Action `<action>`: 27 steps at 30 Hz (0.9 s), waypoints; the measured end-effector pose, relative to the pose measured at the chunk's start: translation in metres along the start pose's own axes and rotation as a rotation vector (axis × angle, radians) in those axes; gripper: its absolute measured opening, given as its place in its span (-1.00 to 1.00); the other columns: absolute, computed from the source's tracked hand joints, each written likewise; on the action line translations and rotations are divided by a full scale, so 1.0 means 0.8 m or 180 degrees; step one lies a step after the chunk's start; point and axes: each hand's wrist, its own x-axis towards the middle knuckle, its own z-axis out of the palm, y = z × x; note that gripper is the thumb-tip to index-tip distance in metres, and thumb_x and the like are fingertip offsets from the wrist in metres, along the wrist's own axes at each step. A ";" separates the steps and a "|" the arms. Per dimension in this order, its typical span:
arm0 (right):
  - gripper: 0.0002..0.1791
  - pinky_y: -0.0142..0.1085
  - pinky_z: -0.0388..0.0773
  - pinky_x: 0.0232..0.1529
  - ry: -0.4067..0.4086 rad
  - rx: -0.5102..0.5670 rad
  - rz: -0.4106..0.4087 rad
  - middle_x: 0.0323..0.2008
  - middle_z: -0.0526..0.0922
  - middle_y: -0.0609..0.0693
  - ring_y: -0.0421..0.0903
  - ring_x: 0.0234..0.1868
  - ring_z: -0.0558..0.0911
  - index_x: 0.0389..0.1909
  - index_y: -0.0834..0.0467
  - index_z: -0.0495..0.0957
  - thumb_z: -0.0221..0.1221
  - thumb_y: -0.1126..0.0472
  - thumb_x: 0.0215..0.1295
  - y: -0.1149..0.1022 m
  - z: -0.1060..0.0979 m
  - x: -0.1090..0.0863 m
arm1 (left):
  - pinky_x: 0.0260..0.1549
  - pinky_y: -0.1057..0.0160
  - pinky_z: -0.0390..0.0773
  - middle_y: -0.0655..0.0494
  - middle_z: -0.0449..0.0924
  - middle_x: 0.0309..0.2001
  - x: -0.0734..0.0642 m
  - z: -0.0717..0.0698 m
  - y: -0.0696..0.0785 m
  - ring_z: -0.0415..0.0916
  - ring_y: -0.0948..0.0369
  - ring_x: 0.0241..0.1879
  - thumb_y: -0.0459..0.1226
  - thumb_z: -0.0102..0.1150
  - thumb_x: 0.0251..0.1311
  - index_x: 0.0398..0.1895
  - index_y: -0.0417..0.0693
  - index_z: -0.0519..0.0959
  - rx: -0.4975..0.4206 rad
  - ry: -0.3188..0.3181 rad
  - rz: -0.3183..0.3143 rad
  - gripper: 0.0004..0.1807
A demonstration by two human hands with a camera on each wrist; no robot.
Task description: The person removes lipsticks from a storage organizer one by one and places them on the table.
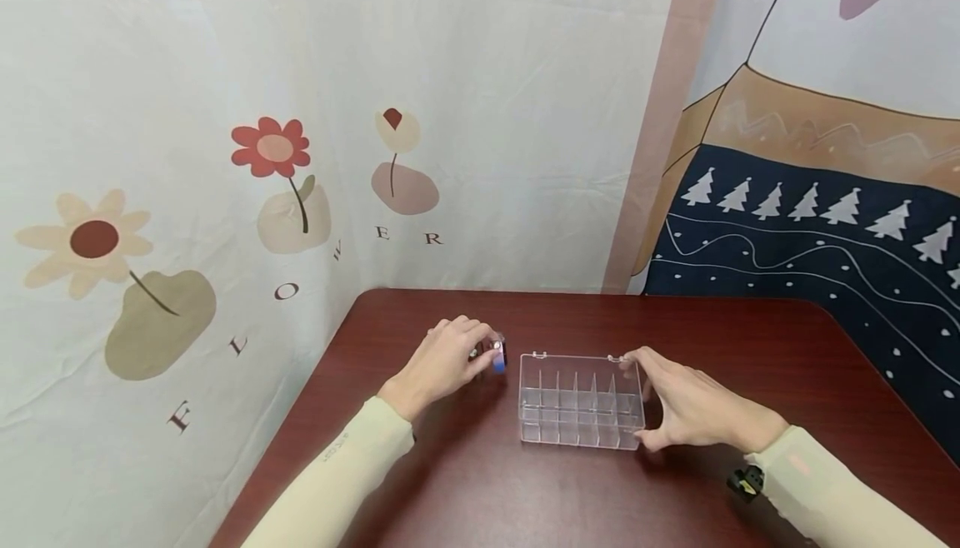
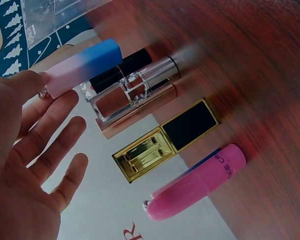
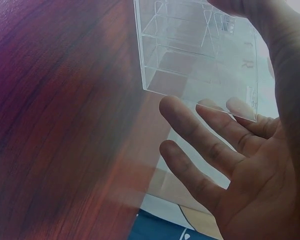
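My left hand [image 1: 448,358] pinches a square pink-to-blue lipstick tube [image 2: 85,67] between thumb and index finger, its other fingers spread loosely. Beside it in the left wrist view lie a black tube [image 2: 121,71], a clear lip gloss tube [image 2: 117,101], a rose-gold tube [image 2: 140,111], a gold-and-black lipstick [image 2: 189,128] and a bright pink tube [image 2: 200,185]. To the right stands a clear plastic compartment box [image 1: 579,440] with upright dividers. My right hand [image 1: 693,405] holds its right side, thumb at the front corner and fingers at the back corner.
The dark red wooden table [image 1: 480,498] carries all of this. A pale flower-printed curtain [image 1: 510,115] hangs behind and to the left, and a dark blue tree-patterned cloth [image 1: 795,248] to the right. A black strap device [image 1: 746,482] sits at the right wrist.
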 end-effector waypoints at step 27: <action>0.05 -0.39 0.68 -0.21 0.0037 0.0033 -0.0043 0.21 0.72 0.05 -0.48 -0.18 0.61 0.44 0.12 0.46 0.78 -0.01 -0.09 -0.002 0.000 0.000 | 0.09 0.01 0.69 0.19 0.90 0.01 -0.004 0.006 -0.002 0.74 0.15 0.05 -0.09 0.53 0.57 0.06 0.07 0.83 -0.0081 -0.0230 -0.0059 -0.82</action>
